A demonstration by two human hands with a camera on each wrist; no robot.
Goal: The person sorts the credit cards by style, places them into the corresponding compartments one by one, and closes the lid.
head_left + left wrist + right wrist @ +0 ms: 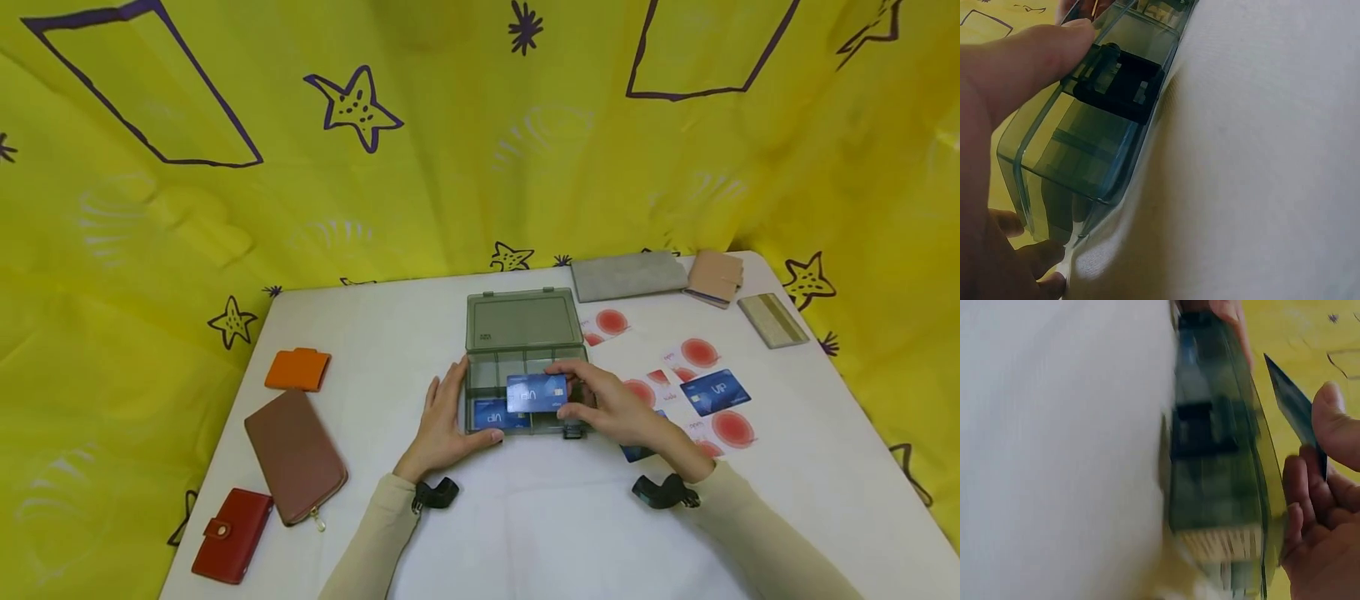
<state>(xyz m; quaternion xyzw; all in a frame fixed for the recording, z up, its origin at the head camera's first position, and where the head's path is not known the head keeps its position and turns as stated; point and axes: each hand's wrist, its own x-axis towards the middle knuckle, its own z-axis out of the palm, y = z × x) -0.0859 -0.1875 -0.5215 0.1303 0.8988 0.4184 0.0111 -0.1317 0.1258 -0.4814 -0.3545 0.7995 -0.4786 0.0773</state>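
Observation:
A clear grey-green compartment box lies open on the white table, its lid tipped back. My left hand grips the box's front left corner, thumb on the front wall near the black latch. In my right hand a blue VIP card is pinched just above the box's front compartments, seen edge-on in the right wrist view. Another blue card lies inside the box at the front left.
Left of the box lie an orange wallet, a long brown wallet and a red wallet. To the right are a loose blue card, several red-dot cards, a grey pouch and two beige holders.

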